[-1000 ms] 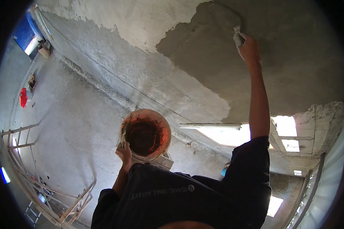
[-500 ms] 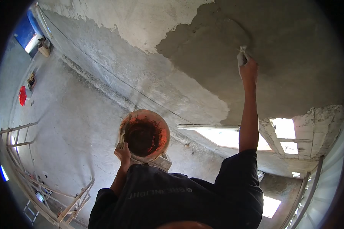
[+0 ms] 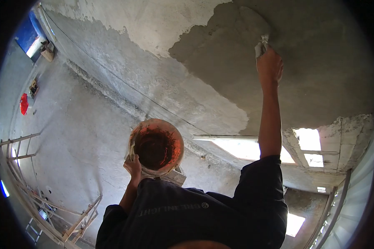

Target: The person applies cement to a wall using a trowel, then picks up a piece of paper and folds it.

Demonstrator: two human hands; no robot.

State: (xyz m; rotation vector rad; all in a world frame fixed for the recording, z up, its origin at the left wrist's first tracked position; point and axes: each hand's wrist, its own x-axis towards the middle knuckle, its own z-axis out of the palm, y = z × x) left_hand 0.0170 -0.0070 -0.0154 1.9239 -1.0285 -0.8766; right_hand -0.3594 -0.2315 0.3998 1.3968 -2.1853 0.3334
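My left hand [image 3: 134, 166] is closed round the left rim of an orange bucket [image 3: 176, 145], whose inside is smeared with dark grey material. At the upper right, my right hand [image 3: 270, 62] grips the handle of a trowel [image 3: 255, 24]. The trowel's pale rounded blade lies against the dark, wet-looking plaster [image 3: 311, 79] on the wall. Left of this dark patch, with a ragged edge between them, is lighter plaster [image 3: 166, 25].
Wooden scaffold frames [image 3: 81, 220] stand at the lower left. A red object [image 3: 24, 104] and a container [image 3: 47, 53] are on the far left. A thin cable [image 3: 124, 83] runs diagonally. Bright openings [image 3: 309, 140] are at the right.
My right hand has moved slightly up, with the trowel. The blade's face now shows more broadly, where before only its thin dark edge did. My left hand and the bucket have barely moved.
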